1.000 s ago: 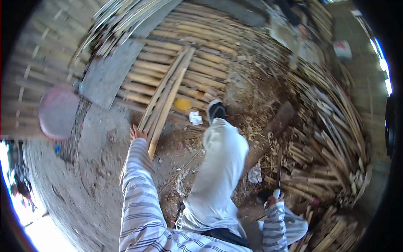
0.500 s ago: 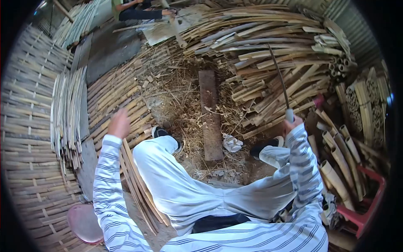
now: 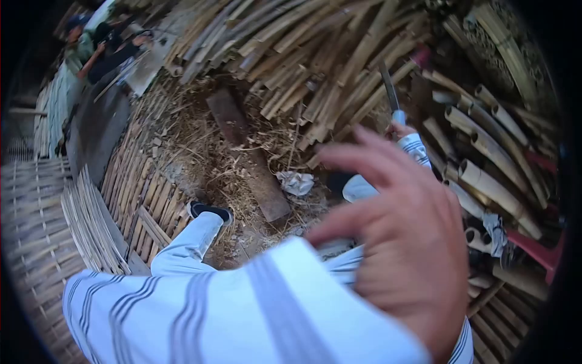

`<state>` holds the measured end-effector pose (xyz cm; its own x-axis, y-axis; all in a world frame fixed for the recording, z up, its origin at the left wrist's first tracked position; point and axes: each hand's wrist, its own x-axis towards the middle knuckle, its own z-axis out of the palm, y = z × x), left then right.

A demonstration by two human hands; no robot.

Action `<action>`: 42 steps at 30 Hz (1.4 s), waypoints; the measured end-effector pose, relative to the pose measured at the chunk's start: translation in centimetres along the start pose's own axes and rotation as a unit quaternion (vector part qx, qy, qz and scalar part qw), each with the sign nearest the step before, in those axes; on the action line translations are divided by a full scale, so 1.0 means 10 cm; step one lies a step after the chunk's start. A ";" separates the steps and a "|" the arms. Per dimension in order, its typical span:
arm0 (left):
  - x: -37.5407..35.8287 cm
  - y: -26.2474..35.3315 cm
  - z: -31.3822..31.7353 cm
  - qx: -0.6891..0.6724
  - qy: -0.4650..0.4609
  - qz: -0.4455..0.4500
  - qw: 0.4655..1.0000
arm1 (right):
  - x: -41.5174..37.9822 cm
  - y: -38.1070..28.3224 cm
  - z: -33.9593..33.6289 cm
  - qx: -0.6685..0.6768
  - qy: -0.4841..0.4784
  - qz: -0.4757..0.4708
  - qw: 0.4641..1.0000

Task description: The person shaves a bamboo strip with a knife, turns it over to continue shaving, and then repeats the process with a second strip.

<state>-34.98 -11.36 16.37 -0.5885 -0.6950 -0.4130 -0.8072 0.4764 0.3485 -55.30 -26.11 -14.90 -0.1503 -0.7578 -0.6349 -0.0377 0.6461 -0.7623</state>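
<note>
My left hand (image 3: 406, 236) is large and close to the camera, reaching across my body to the right, its fingers spread and curved with nothing between them. Beyond it, my right hand (image 3: 399, 129) grips the pale handle of a long knife (image 3: 388, 85), whose blade points up and away. Part of my right arm is hidden behind the left hand. A dark wooden plank (image 3: 257, 173) lies on the shavings in front of my feet, with a crumpled white wrapper (image 3: 296, 182) beside it.
Bamboo pieces (image 3: 303, 60) are heaped ahead, and cut bamboo tubes (image 3: 494, 182) lie at the right near a red plastic chair (image 3: 545, 252). Split strips (image 3: 91, 224) and a woven bamboo panel (image 3: 36, 242) are at the left. Another person (image 3: 82, 51) sits at the upper left.
My left hand has swung from the left side across to the right, close to the camera. The view has turned right. The knife remains in my right hand.
</note>
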 end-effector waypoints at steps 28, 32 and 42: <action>0.90 0.81 0.43 -0.292 0.452 0.332 0.775 | 1.35 -3.02 -1.73 -0.293 0.336 -0.315 0.838; 1.11 1.01 0.61 -0.236 0.464 0.278 0.807 | 0.78 -2.70 -1.58 -0.351 0.364 -0.238 0.829; 1.10 1.32 0.79 -0.277 0.428 0.255 0.822 | 0.45 -2.02 -1.54 -0.425 0.410 -0.254 0.766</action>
<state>-52.45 -8.47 9.83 -0.4055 -0.7186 0.5650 -0.1822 0.6692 0.7204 -70.41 -41.23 -0.42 -0.4597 -0.8446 0.2744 -0.8743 0.3763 -0.3066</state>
